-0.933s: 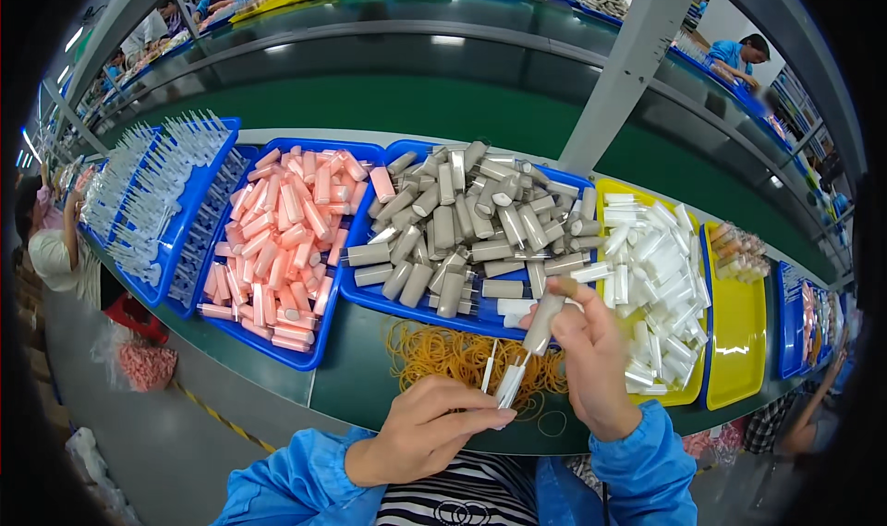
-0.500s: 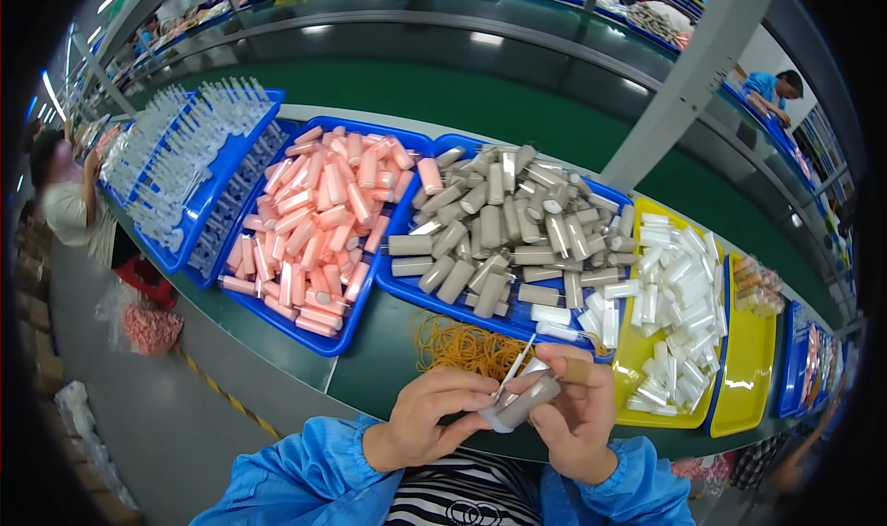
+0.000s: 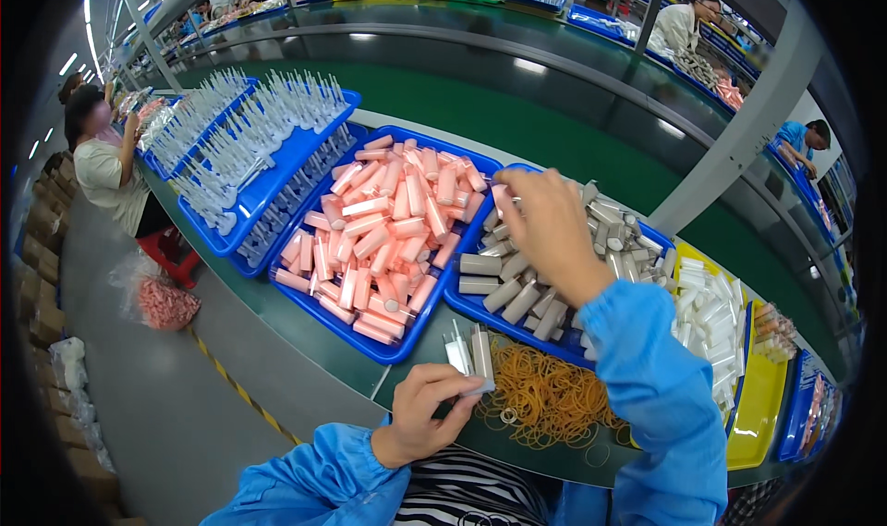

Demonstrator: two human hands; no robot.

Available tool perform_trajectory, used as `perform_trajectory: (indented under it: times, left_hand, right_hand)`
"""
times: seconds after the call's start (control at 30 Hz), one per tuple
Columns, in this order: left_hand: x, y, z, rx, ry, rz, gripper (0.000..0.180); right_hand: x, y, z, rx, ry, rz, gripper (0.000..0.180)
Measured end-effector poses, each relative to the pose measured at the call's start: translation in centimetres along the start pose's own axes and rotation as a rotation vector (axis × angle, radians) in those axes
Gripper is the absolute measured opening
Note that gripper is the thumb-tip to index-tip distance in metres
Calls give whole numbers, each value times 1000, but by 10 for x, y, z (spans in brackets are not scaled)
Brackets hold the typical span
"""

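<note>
Since a moment ago, right hand (image 3: 552, 235) has left the left and stretched up to centre frame, fingers pinching above the grey tubes (image 3: 517, 286) in their blue tray (image 3: 462, 299); left hand (image 3: 427, 422) at lower centre grips grey tubes and a white piece (image 3: 471, 355) upright, beside the rubber bands (image 3: 550, 401).

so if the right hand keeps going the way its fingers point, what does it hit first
The right hand reaches up and left over the grey tubes. On that line it would probably meet the pink tubes in the next blue tray first, though its height above them is hard to judge.
</note>
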State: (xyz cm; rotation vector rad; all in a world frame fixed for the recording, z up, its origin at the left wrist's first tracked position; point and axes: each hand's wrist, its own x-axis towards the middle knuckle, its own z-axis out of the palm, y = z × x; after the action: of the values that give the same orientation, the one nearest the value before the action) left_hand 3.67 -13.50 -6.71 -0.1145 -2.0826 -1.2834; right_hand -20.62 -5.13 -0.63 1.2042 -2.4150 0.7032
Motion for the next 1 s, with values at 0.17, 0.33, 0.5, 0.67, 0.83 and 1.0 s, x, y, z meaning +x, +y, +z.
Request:
perform_trajectory:
  times: [0.17, 0.33, 0.5, 0.67, 0.83, 1.0]
  left_hand:
    - [6, 0, -1, -10, -7, 21, 33]
    - [10, -3, -3, -3, -37, 48, 34]
    - [14, 3, -7, -71, -161, 59, 35]
    - [26, 22, -6, -219, -374, 125, 42]
    - [29, 28, 10, -312, -532, 138, 43]
    - [30, 37, 26, -303, -501, 159, 45]
  right_hand:
    - [17, 19, 23, -310, -154, 38, 36]
    - [17, -2, -2, 21, -234, 197, 28]
    - [-22, -20, -55, 1029, -263, 530, 44]
    - [-94, -32, -81, 1448, -124, 848, 42]
    - [-140, -34, -95, 1593, -43, 977, 39]
    - [-164, -30, -100, 1627, 17, 935, 42]
